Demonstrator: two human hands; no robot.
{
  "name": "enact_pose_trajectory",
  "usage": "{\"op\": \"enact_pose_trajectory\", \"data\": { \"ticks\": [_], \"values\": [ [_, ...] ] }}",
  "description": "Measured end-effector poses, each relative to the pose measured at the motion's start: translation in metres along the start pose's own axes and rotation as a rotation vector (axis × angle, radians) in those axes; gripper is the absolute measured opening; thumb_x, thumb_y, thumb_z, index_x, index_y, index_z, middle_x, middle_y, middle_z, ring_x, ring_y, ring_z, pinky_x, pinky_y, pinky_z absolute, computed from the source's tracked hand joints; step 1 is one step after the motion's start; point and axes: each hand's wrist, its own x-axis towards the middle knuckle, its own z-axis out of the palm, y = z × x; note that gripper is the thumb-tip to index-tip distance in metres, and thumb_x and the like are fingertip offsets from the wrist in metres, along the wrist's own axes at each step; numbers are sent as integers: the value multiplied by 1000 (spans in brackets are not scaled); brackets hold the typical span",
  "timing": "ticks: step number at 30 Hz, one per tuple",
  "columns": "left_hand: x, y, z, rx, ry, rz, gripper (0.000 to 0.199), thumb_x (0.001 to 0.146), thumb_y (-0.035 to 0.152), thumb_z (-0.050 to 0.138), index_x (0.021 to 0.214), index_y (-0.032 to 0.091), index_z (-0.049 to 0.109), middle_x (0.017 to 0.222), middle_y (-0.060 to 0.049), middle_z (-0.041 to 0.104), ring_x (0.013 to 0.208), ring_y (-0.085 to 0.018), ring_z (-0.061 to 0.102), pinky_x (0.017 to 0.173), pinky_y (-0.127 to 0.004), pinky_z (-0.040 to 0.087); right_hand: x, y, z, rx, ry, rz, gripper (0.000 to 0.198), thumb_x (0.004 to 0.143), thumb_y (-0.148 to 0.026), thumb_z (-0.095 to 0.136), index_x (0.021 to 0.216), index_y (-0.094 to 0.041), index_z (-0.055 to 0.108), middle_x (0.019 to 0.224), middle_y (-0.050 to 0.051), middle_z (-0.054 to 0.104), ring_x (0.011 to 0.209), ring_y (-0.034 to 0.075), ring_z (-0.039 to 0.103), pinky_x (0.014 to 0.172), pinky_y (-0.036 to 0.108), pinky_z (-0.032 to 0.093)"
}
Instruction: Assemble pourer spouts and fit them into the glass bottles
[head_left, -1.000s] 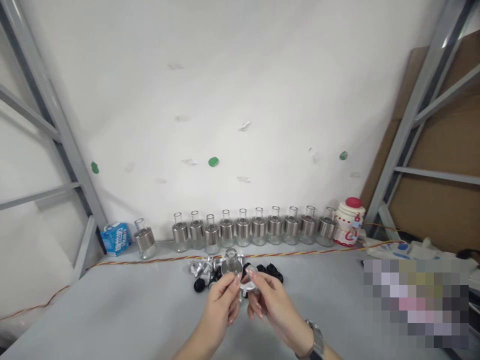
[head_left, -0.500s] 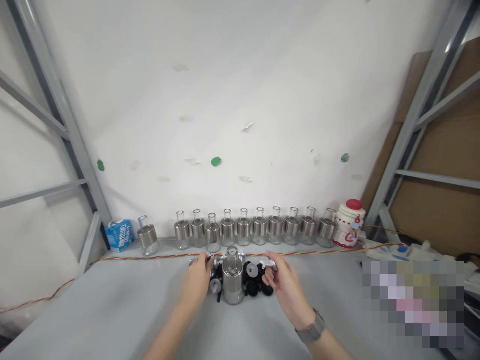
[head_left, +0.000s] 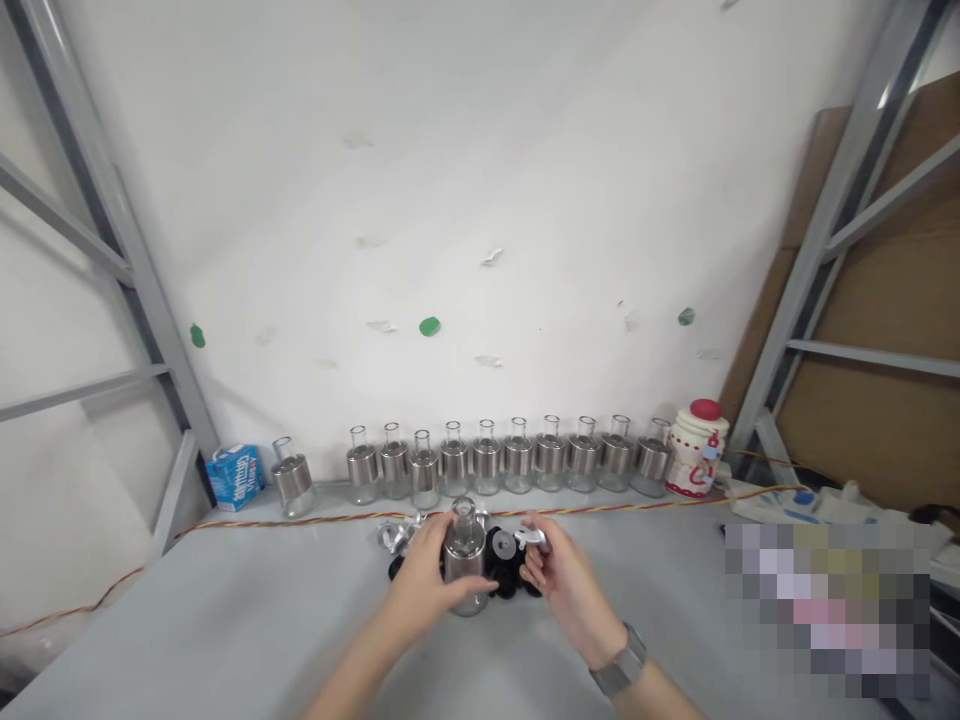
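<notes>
A glass bottle (head_left: 466, 560) with a silver metal sleeve and an uncapped neck stands upright near the middle of the table. My left hand (head_left: 424, 578) is around its left side, the thumb across the front and the fingers partly hidden behind. To the bottle's right, my right hand (head_left: 562, 572) pinches a small silver metal piece (head_left: 531, 537) between thumb and fingers, apart from the neck. Black round parts (head_left: 506, 580) with pale discs lie beside and behind the bottle. More silver metal pieces (head_left: 391, 537) lie behind my left hand, partly covered.
Several similar sleeved bottles (head_left: 517, 458) line the wall, with a lone one (head_left: 291, 478) further left. A blue carton (head_left: 235, 478) sits at the left end, a white jar with a red lid (head_left: 694, 450) at the right. A twisted red-yellow wire (head_left: 330, 517) crosses the table behind my hands.
My left hand has moved right from the loose pieces and taken hold of the bottle. My right hand has shifted slightly towards the bottle, still holding the silver piece.
</notes>
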Motion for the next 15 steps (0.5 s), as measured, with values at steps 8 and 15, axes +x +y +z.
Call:
{"op": "enact_pose_trajectory", "data": {
  "ticks": [8, 15],
  "values": [
    [3, 22, -5, -344, 341, -111, 53, 56, 36, 72, 99, 18, 49, 96, -7, 60, 88, -23, 58, 79, -35, 45, 0, 1, -1, -15, 2, 11, 21, 68, -38, 58, 69, -17, 51, 37, -11, 32, 33, 4, 28, 40, 19, 29],
    [22, -33, -60, -114, 1023, -272, 60, 63, 34, 66, 113, 19, 37, 100, -7, 56, 87, -20, 58, 78, -35, 46, -1, 7, 1, -32, -8, 23, 23, 66, -34, 60, 60, -19, 45, 36, -11, 33, 33, 5, 27, 39, 19, 27]
  ]
}}
